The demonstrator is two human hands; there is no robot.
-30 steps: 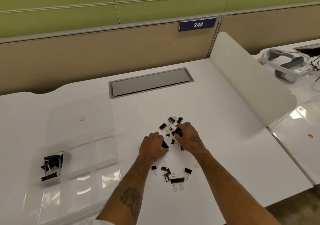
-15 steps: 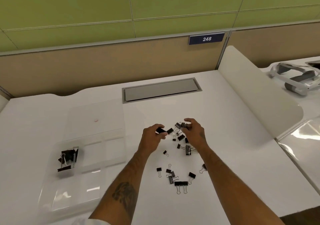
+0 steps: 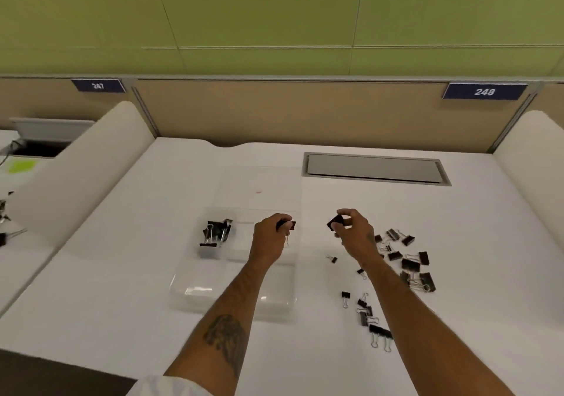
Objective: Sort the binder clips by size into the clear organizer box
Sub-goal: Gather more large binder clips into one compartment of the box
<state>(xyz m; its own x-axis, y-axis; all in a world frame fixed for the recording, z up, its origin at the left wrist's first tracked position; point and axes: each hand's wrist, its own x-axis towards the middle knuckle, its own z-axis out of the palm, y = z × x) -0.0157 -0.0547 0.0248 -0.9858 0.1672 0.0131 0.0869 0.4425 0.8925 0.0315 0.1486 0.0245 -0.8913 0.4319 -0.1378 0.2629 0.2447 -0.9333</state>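
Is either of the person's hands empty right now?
No, the left hand pinches a black clip over the clear box, and the right hand grips a second clip.

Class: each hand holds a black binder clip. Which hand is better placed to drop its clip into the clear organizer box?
Probably the left. The left hand, pinching a small black binder clip, hangs over the clear plastic organizer box; the right hand holds its black clip over white desk.

We see a smooth, matt white tabletop (image 3: 122,304); a clear plastic organizer box (image 3: 192,296) with glossy highlights on its walls; binder clips (image 3: 410,265) with matt black bodies and bright wire metal handles; a grey, satin-finished hatch (image 3: 374,168).
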